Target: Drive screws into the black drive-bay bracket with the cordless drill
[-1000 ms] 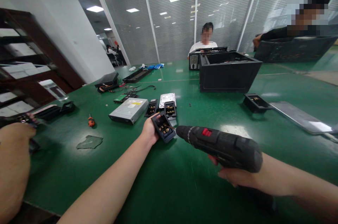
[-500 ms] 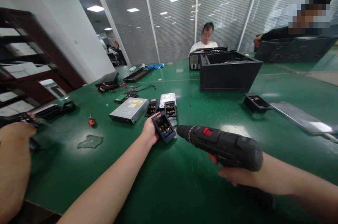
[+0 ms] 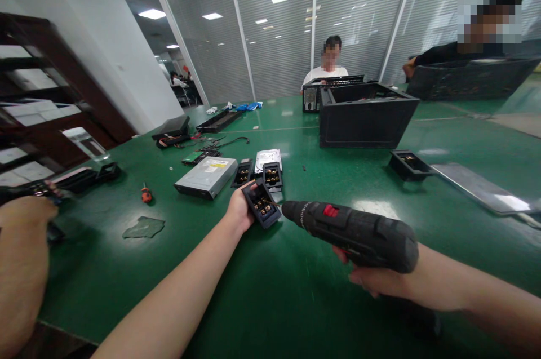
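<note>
My left hand (image 3: 240, 209) grips a small black box-shaped terminal block (image 3: 262, 205) by its far left side, its open face with brass-coloured contacts tilted up. In my right hand (image 3: 380, 280) is a black cordless drill (image 3: 350, 232) with a red switch; its handle is mostly hidden. The bit points left into the terminal block's open face; whether it touches a screw I cannot make out. Just behind stand two similar black blocks, one on the left (image 3: 242, 173) and one on the right (image 3: 271, 175), beside a silver hard drive (image 3: 267, 159).
A grey optical drive (image 3: 206, 177), an orange screwdriver (image 3: 146, 193) and a dark flat scrap (image 3: 143, 227) lie leftward. Another black block (image 3: 409, 164) sits right, beside a phone-like slab (image 3: 482, 187). A black computer case (image 3: 366, 116) stands ahead. Another person's arm (image 3: 23, 269) reaches in at left.
Both hands, the terminal block and the drill keep practically the same place. At the far right, a person's head and arm have shifted slightly left.
</note>
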`<state>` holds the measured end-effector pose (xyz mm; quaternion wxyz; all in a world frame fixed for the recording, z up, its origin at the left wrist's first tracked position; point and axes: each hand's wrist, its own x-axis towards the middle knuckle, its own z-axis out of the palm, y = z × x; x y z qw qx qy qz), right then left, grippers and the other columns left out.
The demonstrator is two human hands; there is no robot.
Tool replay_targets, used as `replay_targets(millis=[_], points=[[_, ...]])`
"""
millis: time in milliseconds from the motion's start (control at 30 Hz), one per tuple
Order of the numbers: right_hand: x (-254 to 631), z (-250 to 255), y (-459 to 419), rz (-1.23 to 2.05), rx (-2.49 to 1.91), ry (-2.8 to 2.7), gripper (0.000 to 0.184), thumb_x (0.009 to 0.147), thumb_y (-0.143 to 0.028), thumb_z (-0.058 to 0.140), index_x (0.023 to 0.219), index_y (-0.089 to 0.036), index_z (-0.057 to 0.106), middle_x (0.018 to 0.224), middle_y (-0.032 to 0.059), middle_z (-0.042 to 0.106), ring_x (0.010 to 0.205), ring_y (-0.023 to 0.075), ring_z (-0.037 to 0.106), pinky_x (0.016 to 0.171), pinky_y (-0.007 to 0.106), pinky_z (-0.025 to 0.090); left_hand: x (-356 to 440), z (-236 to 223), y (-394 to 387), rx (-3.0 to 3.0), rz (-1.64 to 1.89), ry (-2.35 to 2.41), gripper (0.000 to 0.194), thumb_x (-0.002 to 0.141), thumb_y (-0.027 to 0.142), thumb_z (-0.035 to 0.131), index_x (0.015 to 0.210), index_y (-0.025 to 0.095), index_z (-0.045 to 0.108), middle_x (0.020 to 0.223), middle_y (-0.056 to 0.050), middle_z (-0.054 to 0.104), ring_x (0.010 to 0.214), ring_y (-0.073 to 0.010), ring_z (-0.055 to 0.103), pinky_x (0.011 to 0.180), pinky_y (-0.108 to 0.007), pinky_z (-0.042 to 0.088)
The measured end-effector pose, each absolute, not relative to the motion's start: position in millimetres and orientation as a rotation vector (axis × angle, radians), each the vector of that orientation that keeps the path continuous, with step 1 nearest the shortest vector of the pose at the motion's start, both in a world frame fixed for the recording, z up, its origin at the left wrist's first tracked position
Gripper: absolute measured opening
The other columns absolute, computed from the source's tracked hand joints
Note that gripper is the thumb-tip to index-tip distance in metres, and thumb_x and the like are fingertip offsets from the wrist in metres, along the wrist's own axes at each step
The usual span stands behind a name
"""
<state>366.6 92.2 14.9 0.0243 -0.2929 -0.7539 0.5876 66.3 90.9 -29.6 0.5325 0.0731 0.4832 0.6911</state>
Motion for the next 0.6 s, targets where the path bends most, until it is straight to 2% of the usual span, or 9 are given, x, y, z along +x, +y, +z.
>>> replay_targets(millis=[167,600], points=[[367.0,12.8,93.1,1.849,-0.868,-2.306,0.024,0.076,-0.02,0.06,0.099,-0.02,0.053,0.077,-0.001,0.057,0.061,0.0149,0.057,0.057,0.031,0.051,65.3,-30.4,91.4,0.177,1.648,1.146,0.012,0.068,0.021,0.056,0.077,0.014,0.061,0.062,-0.008,0.065,0.052,-0.0245,0.063,0.053,-0.042,0.053],[364.5,16.8,93.2,1.827,-0.879,-2.336,0.024,0.077,-0.018,0.059,0.1,-0.019,0.051,0.073,-0.0014,0.056,0.06,0.0153,0.057,0.057,0.032,0.051,65.4,-29.2,91.3,0.183,1.631,1.16,0.012,0.068,0.022,0.056,0.076,0.014,0.061,0.061,-0.008,0.065,0.052,-0.0253,0.063,0.053,-0.043,0.053]])
